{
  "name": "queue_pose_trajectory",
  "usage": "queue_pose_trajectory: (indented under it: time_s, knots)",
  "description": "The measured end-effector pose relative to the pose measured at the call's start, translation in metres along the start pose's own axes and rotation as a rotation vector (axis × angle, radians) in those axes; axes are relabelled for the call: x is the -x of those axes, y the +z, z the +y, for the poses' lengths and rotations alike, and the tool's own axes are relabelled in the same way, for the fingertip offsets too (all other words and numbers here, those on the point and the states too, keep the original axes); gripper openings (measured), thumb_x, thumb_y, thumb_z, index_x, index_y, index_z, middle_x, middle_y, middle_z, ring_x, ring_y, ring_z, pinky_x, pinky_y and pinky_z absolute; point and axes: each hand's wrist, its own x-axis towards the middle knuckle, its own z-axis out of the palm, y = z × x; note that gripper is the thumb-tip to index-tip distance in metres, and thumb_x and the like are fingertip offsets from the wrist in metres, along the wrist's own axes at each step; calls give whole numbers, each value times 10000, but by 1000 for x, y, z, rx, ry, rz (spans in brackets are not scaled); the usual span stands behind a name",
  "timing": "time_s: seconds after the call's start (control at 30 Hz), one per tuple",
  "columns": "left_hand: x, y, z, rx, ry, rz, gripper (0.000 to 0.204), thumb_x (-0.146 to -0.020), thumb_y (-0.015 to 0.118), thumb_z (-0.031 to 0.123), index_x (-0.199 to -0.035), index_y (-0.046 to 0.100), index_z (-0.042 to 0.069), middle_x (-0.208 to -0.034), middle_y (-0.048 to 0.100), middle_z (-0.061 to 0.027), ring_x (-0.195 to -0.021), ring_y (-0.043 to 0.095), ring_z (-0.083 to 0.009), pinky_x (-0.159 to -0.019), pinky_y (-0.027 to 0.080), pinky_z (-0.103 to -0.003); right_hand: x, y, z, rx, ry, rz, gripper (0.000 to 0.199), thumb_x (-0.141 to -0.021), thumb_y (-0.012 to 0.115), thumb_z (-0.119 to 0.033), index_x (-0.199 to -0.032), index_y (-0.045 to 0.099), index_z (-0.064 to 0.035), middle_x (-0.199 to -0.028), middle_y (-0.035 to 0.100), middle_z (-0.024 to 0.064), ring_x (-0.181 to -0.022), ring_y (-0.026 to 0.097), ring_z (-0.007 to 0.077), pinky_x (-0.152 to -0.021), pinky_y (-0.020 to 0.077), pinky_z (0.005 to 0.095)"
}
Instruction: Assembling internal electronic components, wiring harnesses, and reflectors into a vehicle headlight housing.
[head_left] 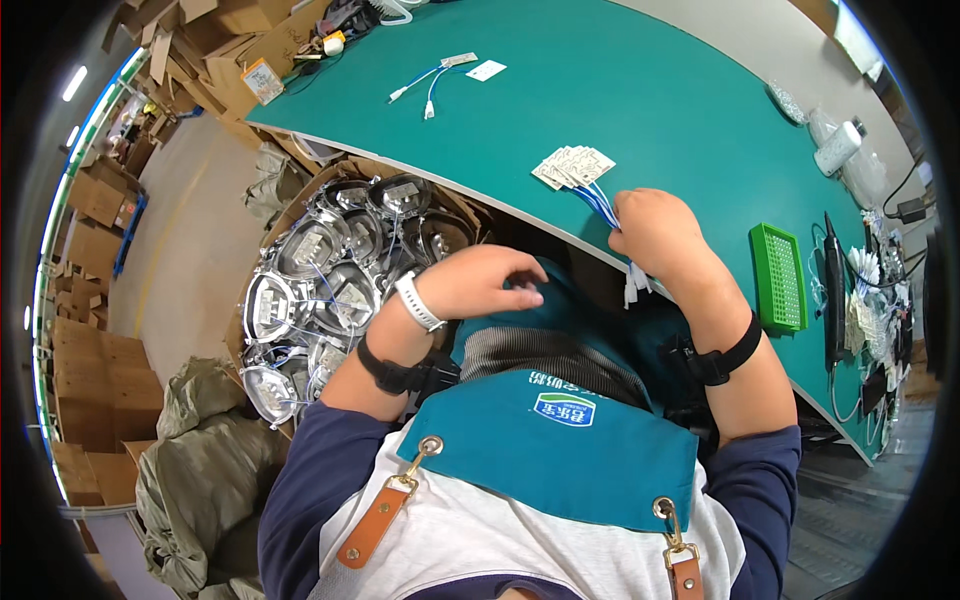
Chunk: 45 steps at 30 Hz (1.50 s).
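Observation:
My right hand (655,232) is closed around the blue and white wires of a bunch of small flat white circuit boards (574,167). The boards are fanned out over the green table (640,75), and white connectors (635,283) dangle below my fist past the table's edge. My left hand (490,283) hovers above my lap with nothing visible in it, its fingers loosely curled and apart from the thumb. Farther back on the table, a single board (459,60) with two wire leads lies beside a white card (486,70).
Left of my lap, a cardboard box (463,200) holds several shiny metal housings (306,247). A green perforated tray (778,278) and a black pen-shaped tool (833,290) lie at the table's right. A white bottle (838,150) stands near the wall; cartons (100,375) line the left.

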Motion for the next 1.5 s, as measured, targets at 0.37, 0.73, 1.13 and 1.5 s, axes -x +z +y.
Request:
queue_pose_trajectory:
  time_s: [0.37,0.73,1.13,1.5]
  knots:
    - [-39,41,22,1220,-74,295,279,-951,438,176,-1100,542,-35,-1033,603,-107,-946,582,-195,-840,475,-310,66,17,-33,-360,-260,123,160,-656,660,-103,-751,555,-29,-713,571,127,-687,587,308,-622,472,394]
    - [-25,31,58,1053,164,153,374,-889,578,161,-1207,475,-6,-1009,600,-85,-846,606,-157,-696,510,-276,76,14,-11,-1384,-40,278,154,-830,637,-67,-909,538,21,-756,585,40,-628,555,101,-571,478,214]
    - [-24,38,47,861,104,324,258,-878,587,146,-1078,598,-17,-949,657,-91,-859,624,-153,-772,490,-275,88,16,-8,-1355,35,435,99,-849,613,-46,-824,569,38,-738,616,55,-649,597,98,-572,491,210]
    - [-18,34,38,683,314,295,260,-913,507,180,-1068,602,-6,-1116,610,-101,-920,588,-189,-816,459,-327,88,18,-2,-1287,-441,663,39,-824,597,-16,-825,565,6,-1107,528,167,-1009,538,223,-814,454,315]
